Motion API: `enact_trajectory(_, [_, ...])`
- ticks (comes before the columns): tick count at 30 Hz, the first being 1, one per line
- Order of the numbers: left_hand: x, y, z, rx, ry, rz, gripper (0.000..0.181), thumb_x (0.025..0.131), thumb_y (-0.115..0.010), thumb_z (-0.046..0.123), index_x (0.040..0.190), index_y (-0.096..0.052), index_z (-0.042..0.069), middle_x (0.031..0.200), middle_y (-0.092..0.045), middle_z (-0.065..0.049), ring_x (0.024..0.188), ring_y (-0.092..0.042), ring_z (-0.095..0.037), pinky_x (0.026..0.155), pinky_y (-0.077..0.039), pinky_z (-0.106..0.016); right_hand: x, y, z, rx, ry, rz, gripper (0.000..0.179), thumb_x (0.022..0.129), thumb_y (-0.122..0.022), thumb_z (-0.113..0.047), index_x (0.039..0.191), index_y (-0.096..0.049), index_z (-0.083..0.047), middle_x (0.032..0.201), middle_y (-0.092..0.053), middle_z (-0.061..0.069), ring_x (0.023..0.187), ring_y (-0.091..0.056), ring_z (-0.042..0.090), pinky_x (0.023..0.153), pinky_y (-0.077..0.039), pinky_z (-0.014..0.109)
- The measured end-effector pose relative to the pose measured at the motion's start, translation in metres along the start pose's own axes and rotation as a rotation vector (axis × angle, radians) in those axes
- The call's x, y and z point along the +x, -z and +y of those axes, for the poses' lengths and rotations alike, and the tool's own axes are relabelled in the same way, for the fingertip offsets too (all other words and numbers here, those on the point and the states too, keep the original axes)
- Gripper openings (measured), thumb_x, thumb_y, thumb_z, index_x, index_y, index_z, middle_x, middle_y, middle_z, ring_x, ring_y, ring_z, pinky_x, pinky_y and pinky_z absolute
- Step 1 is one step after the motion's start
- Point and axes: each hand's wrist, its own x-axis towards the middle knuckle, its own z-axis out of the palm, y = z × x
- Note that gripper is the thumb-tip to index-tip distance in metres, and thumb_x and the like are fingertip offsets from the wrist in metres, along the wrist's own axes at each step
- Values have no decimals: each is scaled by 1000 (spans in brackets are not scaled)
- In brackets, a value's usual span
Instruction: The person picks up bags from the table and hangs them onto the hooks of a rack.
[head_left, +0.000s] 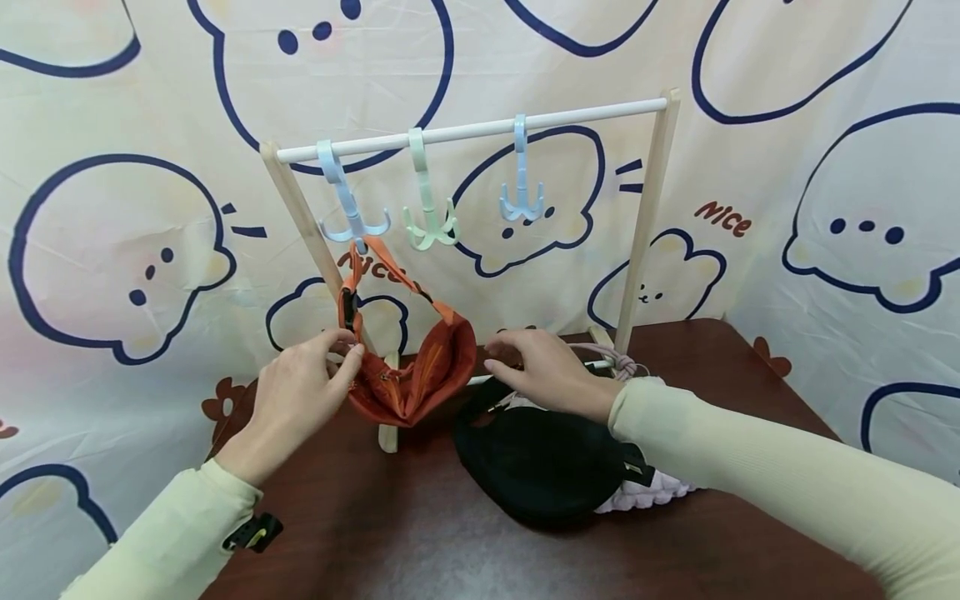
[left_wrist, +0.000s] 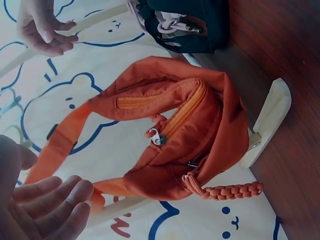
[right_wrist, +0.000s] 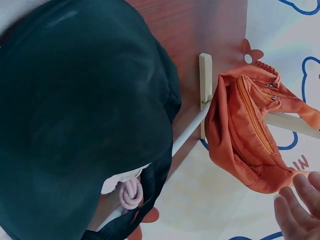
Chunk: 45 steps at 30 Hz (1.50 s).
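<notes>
An orange waist bag (head_left: 454,354) hangs by its strap from the left blue hook (head_left: 347,200) on the rack. Beside the strap and the bag's left end is my left hand (head_left: 296,392), its fingers loosely bent; in the left wrist view they lie close to the strap without wrapping it. To the right of the bag my right hand (head_left: 551,371) hovers above a black bag (head_left: 540,467), fingers relaxed and holding nothing. An orange braided zipper pull (left_wrist: 232,191) dangles from the orange bag in the left wrist view.
The wooden rack has a white top bar (head_left: 465,131), which also carries a green hook (head_left: 423,187) and another blue hook (head_left: 521,167). Under the black bag on the brown table (head_left: 420,533) lies a pale lilac bag (head_left: 648,493). A patterned cloth (head_left: 135,250) hangs behind.
</notes>
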Motion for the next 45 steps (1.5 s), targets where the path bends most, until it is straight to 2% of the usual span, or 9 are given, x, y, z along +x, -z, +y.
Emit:
enact_trajectory(4, [-1,-1,5,-8,-18,-3,21,101,-60,29,108,-71,13,94,-77,-9,67,-66,-18,51,-43,-32,-4,2,3,-26,-5,8,27,99,-64,-25,121,-71,-10,116,-75,4,104,-71,17,89,-57,39])
enact_trajectory(9, [-3,-3,12,-7,-56,6,18,101,-60,30,103,-71,16,82,-73,-3,62,-60,-13,50,-39,-31,-11,4,6,-34,6,15,26,99,-65,-25,119,-72,-10,115,-76,5,106,-71,18,91,-56,41])
enact_trajectory(13, [-6,-6,16,4,-78,-6,17,101,-61,29,105,-71,16,74,-69,1,60,-56,-10,49,-38,-30,-16,4,8,-35,13,26,24,98,-67,-24,116,-73,-11,112,-76,4,102,-71,18,88,-57,39])
enact_trajectory(21, [-10,-14,23,21,-95,-37,22,99,-63,29,108,-71,11,65,-62,2,57,-53,-9,48,-38,-29,-26,4,16,-76,7,22,22,98,-66,-24,114,-73,-11,109,-75,5,88,-67,13,78,-55,33])
enact_trajectory(28, [-12,-21,27,11,-91,-71,23,99,-63,30,109,-71,11,63,-61,2,54,-51,-8,48,-38,-29,-33,6,24,-80,-4,5,24,98,-67,-24,116,-73,-10,110,-76,6,98,-70,17,86,-57,38])
enact_trajectory(35, [-12,-26,34,12,-110,-81,24,99,-63,33,108,-72,12,66,-65,3,56,-54,-8,49,-40,-30,-39,6,29,-134,35,24,19,98,-67,-25,111,-73,-13,105,-75,0,94,-69,13,81,-56,35])
enact_trajectory(42, [-12,-34,43,-11,-130,-112,24,99,-64,33,110,-71,13,60,-56,6,51,-47,-8,47,-37,-29,-44,6,33,-147,48,47,20,97,-69,-26,112,-74,-13,107,-76,2,96,-71,14,83,-58,37])
enact_trajectory(45, [-13,-37,45,-6,-146,-103,23,98,-65,32,110,-71,13,63,-59,6,52,-49,-7,48,-38,-29,-46,7,35,-156,48,55,19,96,-70,-25,111,-74,-13,108,-76,4,99,-71,17,85,-58,39])
